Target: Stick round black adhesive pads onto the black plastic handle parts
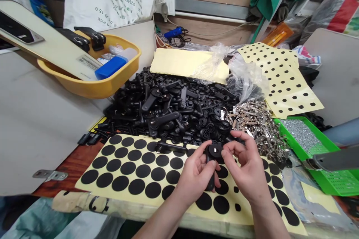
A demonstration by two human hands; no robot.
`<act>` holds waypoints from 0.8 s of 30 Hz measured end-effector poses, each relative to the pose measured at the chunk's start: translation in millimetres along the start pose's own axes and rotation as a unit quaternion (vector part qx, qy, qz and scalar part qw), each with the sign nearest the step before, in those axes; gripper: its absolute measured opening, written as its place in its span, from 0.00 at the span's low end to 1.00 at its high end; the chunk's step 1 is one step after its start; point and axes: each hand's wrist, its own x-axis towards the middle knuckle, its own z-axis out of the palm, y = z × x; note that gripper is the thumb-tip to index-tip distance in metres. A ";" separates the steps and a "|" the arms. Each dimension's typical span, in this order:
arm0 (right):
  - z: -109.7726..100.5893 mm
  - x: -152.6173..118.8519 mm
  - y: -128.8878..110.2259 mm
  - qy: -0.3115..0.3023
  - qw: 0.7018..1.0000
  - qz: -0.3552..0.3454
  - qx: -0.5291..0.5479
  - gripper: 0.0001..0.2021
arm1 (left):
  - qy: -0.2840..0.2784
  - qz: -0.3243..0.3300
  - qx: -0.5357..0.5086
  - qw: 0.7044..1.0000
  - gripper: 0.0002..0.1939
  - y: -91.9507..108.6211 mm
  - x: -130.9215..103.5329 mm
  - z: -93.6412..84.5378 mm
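Observation:
My left hand (198, 173) is wrapped round a black plastic part (215, 151), whose round head faces up and has a small pale spot at its centre. The thumb and fingertips of my right hand (242, 160) press on the right edge of that round head. Under both hands lies a yellow sheet (92, 185) with rows of black round stickers (153, 189). Another black arm-shaped part (171, 148) rests on the sheet, left of my hands.
Behind the sheet is a heap of black parts (168, 108), with metal pieces (254, 123) on its right. A yellow basket (98, 91) stands at left, green trays (316, 138) at right, and dotted yellow sheets (288, 78) at back right.

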 end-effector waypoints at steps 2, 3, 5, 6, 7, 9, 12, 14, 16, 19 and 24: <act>-0.4 1.2 0.6 0.000 1.000 -0.002 -0.001 0.20 | 0.001 0.002 0.000 1.000 0.33 -0.4 0.2 -0.1; -0.4 1.8 1.0 0.001 1.000 -0.003 -0.001 0.20 | 0.002 0.003 -0.001 1.000 0.33 -0.5 0.2 0.0; -0.2 3.1 1.9 0.002 1.000 -0.002 0.003 0.19 | 0.002 0.003 0.000 1.000 0.33 -0.7 0.2 0.1; -0.2 3.7 2.4 -0.001 1.000 -0.001 0.008 0.19 | 0.003 0.001 0.002 1.000 0.33 -0.8 0.2 0.1; -0.3 4.2 3.0 -0.004 1.000 0.001 0.014 0.19 | 0.003 -0.002 0.004 1.000 0.33 -0.8 0.2 0.1; -0.9 4.9 4.8 -0.015 1.000 0.005 0.025 0.19 | 0.002 -0.006 0.008 1.000 0.33 -0.8 0.1 0.2; -2.5 5.5 8.4 -0.028 0.999 0.005 0.032 0.20 | 0.004 -0.007 0.012 1.000 0.33 0.0 -0.5 0.4; -3.3 5.6 10.3 -0.033 0.999 0.007 0.034 0.20 | 0.004 -0.007 0.015 1.000 0.33 1.1 -1.0 0.7; -3.7 5.5 11.2 -0.037 0.999 0.008 0.036 0.20 | 0.004 -0.004 0.017 1.000 0.33 2.2 -1.3 1.0; -3.7 5.1 10.6 -0.047 0.998 0.006 0.040 0.20 | 0.001 0.001 0.016 1.000 0.33 2.7 -1.5 1.1; -4.1 5.5 9.6 -0.050 0.997 0.012 0.053 0.19 | 0.000 -0.001 0.013 1.000 0.32 1.7 -1.8 0.4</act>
